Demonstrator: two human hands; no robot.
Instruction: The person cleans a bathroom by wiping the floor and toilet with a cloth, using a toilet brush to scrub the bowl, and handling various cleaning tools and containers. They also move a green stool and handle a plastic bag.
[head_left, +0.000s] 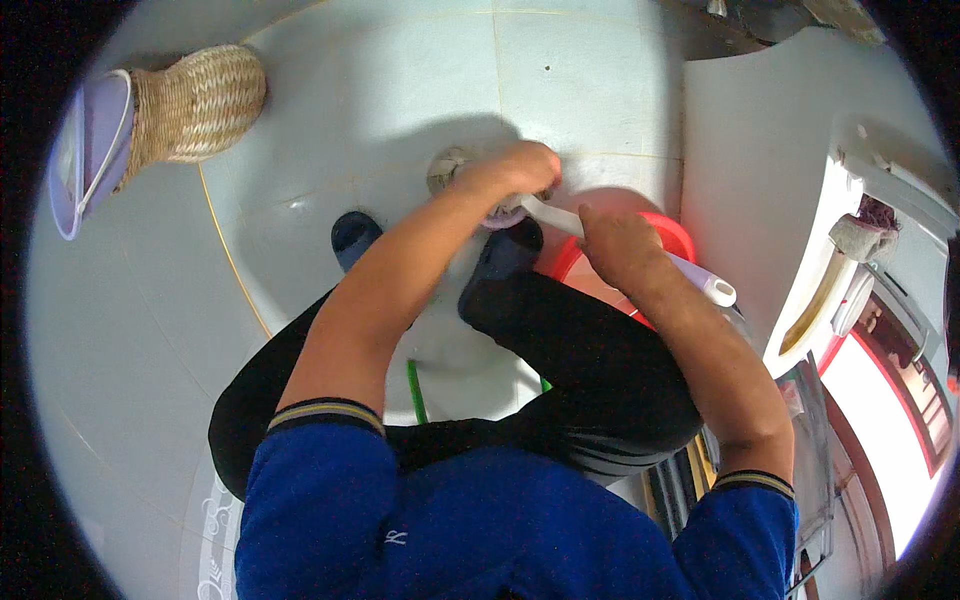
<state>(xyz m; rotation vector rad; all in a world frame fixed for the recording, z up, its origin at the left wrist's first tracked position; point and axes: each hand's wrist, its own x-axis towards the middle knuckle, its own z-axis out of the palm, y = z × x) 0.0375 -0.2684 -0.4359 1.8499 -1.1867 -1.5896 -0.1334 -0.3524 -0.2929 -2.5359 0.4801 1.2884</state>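
My right hand (622, 244) is closed around a long plastic handle (555, 216) with a white neck and a purple end that has a hanging hole. The handle slants down to the right, over a red plastic basin (671, 229). My left hand (525, 166) is bent over the far end of the tool; its fingers are mostly hidden, so its hold cannot be told. Below it show part of a lilac rim (504, 220) and some dark material. Just left of the left hand lies a round greyish object (448, 166) on the tiled floor, partly covered by the forearm.
A woven straw basket (217, 101) and a lilac bucket (105, 142) with a white handle stand at upper left. My dark slippers (352, 234) are on the floor. At right is a white cabinet-like panel (750, 150) with fittings; a green strip (416, 390) shows between my legs.
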